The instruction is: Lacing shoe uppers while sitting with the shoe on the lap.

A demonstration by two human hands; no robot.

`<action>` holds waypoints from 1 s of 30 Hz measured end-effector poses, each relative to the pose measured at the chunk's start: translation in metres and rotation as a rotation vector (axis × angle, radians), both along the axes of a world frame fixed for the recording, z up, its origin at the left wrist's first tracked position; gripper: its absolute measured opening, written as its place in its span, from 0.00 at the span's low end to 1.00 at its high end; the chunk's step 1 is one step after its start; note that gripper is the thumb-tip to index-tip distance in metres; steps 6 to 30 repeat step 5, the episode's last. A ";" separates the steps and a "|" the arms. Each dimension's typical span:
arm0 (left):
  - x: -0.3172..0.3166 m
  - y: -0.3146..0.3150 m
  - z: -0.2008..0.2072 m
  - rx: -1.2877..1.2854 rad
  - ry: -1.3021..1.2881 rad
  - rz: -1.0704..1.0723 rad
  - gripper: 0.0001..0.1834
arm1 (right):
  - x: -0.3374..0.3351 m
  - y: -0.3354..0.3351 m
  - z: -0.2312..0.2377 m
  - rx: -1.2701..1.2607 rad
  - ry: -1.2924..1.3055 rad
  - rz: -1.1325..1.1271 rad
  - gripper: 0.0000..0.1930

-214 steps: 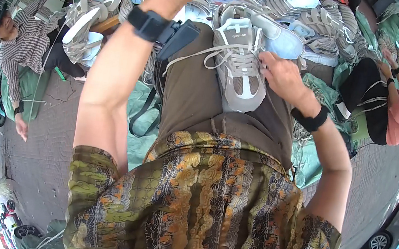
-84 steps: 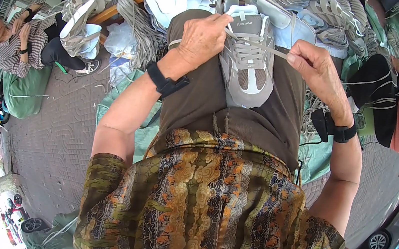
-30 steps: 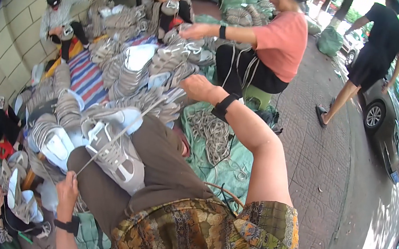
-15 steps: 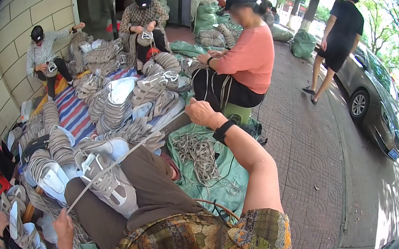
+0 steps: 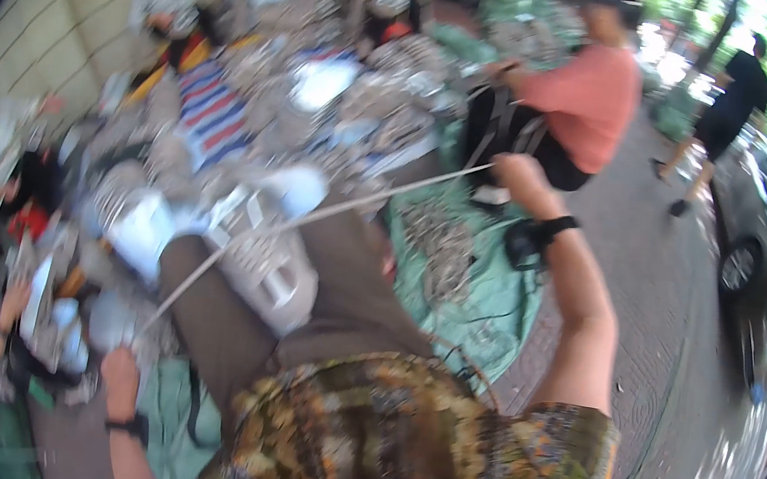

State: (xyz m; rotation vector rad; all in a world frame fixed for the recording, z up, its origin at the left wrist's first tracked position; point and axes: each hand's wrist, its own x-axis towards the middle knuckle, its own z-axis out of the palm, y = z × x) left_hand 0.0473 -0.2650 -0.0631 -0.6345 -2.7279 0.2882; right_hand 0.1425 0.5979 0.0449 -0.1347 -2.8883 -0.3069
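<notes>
A grey and white sneaker (image 5: 274,274) rests across my thighs, with its toe towards my waist. A long pale shoelace (image 5: 349,204) runs taut in a slanting line over it. My left hand (image 5: 122,370) is closed on the lace's lower end at the lower left. Far out to the right and higher up, my right hand (image 5: 525,183), a dark band on its wrist, pinches the other end. Motion blurs the picture, so the lace's path through the eyelets cannot be made out.
A heap of loose laces (image 5: 441,247) lies on a green sheet (image 5: 501,303) at my right. Stacks of grey shoe parts (image 5: 231,74) cover a striped sheet (image 5: 211,110). A person in a pink top (image 5: 586,101) sits close ahead; others sit leftward. A parked car (image 5: 750,249) stands far right.
My view has swung, shifting the scene rightward and blurring it. Both hands still hold the lace, now stretched wider between them. A person in black walks farther off.
</notes>
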 end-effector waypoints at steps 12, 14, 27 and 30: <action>-0.012 -0.027 -0.028 0.024 -0.077 0.093 0.07 | -0.022 0.014 -0.041 -0.201 -0.034 0.002 0.04; -0.012 -0.027 -0.028 0.024 -0.077 0.093 0.07 | -0.022 0.014 -0.041 -0.201 -0.034 0.002 0.04; -0.012 -0.027 -0.028 0.024 -0.077 0.093 0.07 | -0.022 0.014 -0.041 -0.201 -0.034 0.002 0.04; -0.012 -0.027 -0.028 0.024 -0.077 0.093 0.07 | -0.022 0.014 -0.041 -0.201 -0.034 0.002 0.04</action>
